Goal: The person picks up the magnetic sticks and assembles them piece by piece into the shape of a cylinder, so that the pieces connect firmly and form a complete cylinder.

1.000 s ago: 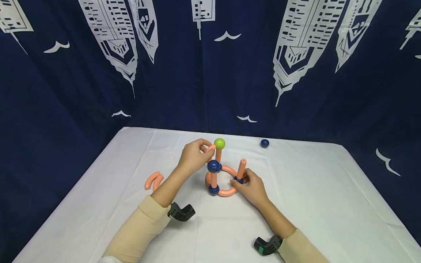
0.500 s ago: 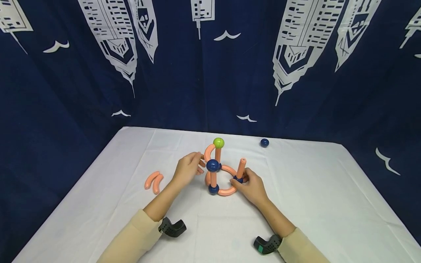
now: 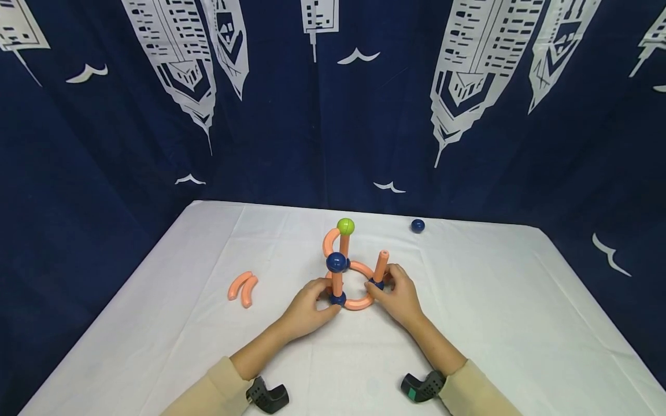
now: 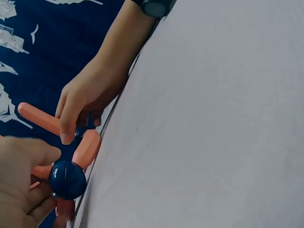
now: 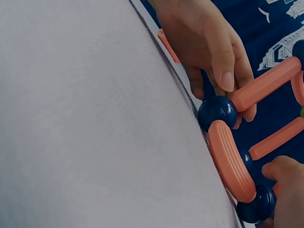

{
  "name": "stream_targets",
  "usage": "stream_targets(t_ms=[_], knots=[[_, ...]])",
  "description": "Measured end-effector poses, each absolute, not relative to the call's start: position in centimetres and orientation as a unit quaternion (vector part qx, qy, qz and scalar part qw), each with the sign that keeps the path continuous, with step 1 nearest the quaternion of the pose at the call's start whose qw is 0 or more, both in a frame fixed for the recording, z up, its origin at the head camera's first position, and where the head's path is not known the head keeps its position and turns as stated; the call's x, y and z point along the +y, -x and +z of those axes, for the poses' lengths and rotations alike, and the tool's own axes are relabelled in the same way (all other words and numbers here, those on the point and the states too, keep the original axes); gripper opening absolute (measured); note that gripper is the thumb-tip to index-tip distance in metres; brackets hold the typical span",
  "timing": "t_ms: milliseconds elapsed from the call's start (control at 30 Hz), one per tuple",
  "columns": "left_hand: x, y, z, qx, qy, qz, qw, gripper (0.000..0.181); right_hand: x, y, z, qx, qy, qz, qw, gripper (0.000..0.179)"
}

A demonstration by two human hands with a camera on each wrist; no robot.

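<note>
An upright structure of orange rods and balls stands on the white table. Its base is a ring of curved orange rods joined by blue balls. My left hand holds the front-left base ball, thumb and fingers around it. At the right base ball, my right hand pinches with thumb and fingers, below a straight upright rod. A blue ball tops the front-left upright. The rear upright carries a green ball, with a curved rod arching from it toward that blue ball.
Two loose curved orange rods lie on the white tablecloth to the left. A single blue ball sits near the far edge. Behind the table hangs a dark blue patterned curtain.
My left hand has let go of the curved rod beside the green ball, which stays attached. It has come down to the front-left base ball. The right hand keeps its place.
</note>
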State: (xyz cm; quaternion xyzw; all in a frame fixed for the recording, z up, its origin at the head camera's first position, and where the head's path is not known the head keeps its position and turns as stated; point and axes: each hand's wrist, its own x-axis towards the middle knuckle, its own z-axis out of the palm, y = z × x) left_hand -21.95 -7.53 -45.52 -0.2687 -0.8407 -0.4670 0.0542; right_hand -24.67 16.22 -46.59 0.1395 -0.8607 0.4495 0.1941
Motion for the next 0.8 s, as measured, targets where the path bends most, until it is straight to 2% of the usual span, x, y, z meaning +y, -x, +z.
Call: stream_targets(t_ms=[233,500,633,800], knots=[[-7.2,22.4,-46.7,-0.853,0.279,-0.420,0.138,0.021,16.1,24.6,-46.6,-0.841,-0.171,0.452,0.243,0.019],[-7.3,22.6,-46.9,-0.856,0.249,-0.409,0.193,0.018,16.2,24.7,-46.7,-0.830,-0.214,0.446,0.257,0.021],[-7.5,22.6,-47.0,-0.855,0.221,-0.421,0.207,0.019,16.2,24.7,-46.9,-0.827,-0.239,0.442,0.254,0.024],[-7.6,22.6,-47.1,-0.853,0.197,-0.440,0.200,0.018,16.3,24.7,-47.0,-0.823,-0.258,0.440,0.251,0.024]])
